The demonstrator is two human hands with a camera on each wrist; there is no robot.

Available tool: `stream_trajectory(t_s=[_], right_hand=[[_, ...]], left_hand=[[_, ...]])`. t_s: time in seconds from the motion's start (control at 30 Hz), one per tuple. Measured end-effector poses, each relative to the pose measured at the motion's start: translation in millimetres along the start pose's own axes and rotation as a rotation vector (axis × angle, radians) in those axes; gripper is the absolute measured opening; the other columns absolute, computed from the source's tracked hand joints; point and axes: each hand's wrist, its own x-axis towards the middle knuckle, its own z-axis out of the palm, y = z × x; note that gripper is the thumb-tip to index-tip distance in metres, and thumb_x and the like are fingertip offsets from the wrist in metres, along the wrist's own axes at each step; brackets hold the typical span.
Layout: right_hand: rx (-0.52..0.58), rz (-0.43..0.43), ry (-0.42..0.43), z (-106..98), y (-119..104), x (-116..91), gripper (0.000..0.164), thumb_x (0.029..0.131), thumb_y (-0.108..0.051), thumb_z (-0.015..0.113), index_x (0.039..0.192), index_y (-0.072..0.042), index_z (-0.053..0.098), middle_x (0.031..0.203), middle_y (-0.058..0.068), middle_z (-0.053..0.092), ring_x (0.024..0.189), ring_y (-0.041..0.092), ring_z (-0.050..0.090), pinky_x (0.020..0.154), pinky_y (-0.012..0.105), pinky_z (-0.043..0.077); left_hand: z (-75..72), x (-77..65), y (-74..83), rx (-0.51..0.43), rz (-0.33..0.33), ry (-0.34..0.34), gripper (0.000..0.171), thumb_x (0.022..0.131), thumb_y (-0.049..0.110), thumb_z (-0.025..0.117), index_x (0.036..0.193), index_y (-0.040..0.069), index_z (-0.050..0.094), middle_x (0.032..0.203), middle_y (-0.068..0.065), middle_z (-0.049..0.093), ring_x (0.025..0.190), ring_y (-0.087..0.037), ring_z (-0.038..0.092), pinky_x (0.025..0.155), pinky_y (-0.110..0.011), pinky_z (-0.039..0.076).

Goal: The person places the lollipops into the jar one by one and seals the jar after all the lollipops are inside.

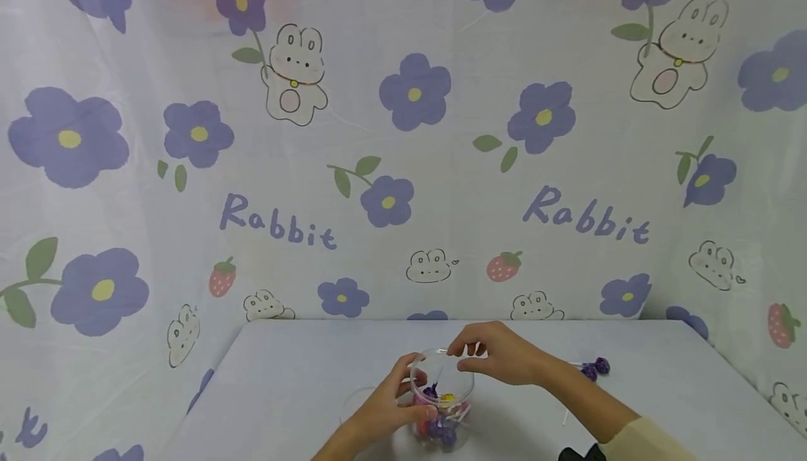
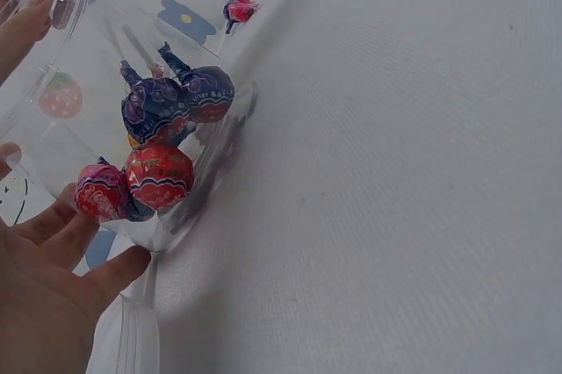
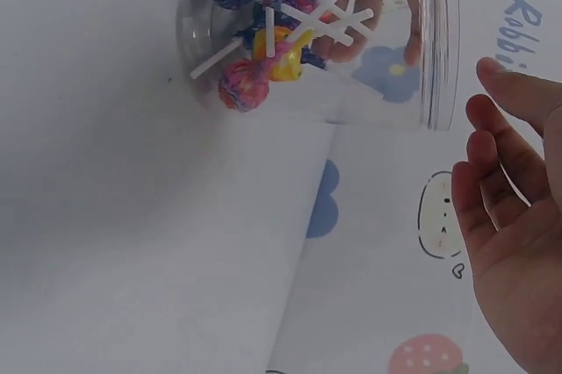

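A clear plastic jar with several wrapped lollipops at its bottom stands on the table in the head view. My left hand grips it from the left side, thumb and fingers spread around the wall. Purple, red, pink and yellow wrappers and white sticks show through the plastic. At the open mouth is my right hand, its fingers loosely bent close over the rim. The right wrist view shows the right fingers just outside the jar's rim, holding nothing.
To the right, partly behind the right forearm, lie several loose lollipops on the white table. A clear round lid rests left of the jar. Behind the table hangs a rabbit-and-flower printed cloth.
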Motion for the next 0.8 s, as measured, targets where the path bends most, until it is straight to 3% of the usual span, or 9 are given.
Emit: stream_trajectory(t_s=[0.37, 0.6, 0.8], right_hand=[[0.019, 0.020, 0.025, -10, 6, -15, 0.013, 0.096, -0.014, 0.076, 0.108, -0.011, 0.076, 0.101, 0.002, 0.072, 0.085, 0.010, 0.060, 0.078, 0.032, 0.057], [0.003, 0.055, 0.055, -23, 16, -29, 0.012, 0.095, -0.014, 0.076, 0.107, -0.013, 0.075, 0.098, -0.008, 0.070, 0.084, 0.010, 0.060, 0.076, 0.031, 0.057], [-0.025, 0.087, 0.099, -35, 26, -42, 0.013, 0.094, -0.010, 0.077, 0.108, -0.011, 0.075, 0.097, -0.004, 0.071, 0.084, 0.010, 0.059, 0.072, 0.029, 0.056]], left_hand=[[0.9, 1.0, -0.4, 0.024, -0.024, 0.011, 0.086, 0.090, 0.034, 0.083, 0.157, 0.018, 0.031, 0.138, -0.018, 0.051, 0.135, -0.039, 0.051, 0.108, -0.060, 0.043], [-1.2, 1.9, 0.6, 0.024, -0.011, 0.006, 0.087, 0.089, 0.035, 0.084, 0.157, 0.018, 0.032, 0.138, -0.018, 0.050, 0.137, -0.039, 0.049, 0.108, -0.058, 0.043], [-1.8, 1.4, -0.3, 0.031, -0.021, 0.013, 0.090, 0.089, 0.035, 0.084, 0.158, 0.016, 0.030, 0.139, -0.019, 0.050, 0.137, -0.039, 0.049, 0.108, -0.058, 0.044]])
